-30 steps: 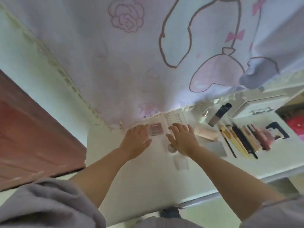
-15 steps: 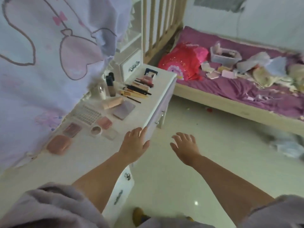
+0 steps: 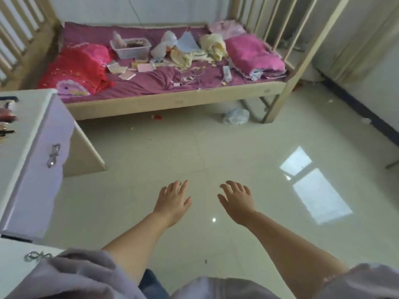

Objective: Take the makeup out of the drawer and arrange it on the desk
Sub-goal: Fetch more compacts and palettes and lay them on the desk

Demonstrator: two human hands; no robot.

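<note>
Presently: my left hand (image 3: 172, 201) and right hand (image 3: 236, 200) are hanging over bare floor (image 3: 194, 152), fingers spread, holding nothing. Makeup (image 3: 6, 121) is lying on the desk (image 3: 26, 134) at far left, cropped and blurred, items indistinguishable. Likely light, slick, breakable; I am expecting to pinch each mid-body. Drawer (image 3: 45, 156) interior is staying hidden.

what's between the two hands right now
Nothing: in the head view only bare floor tile shows between the left hand and right hand.
</note>
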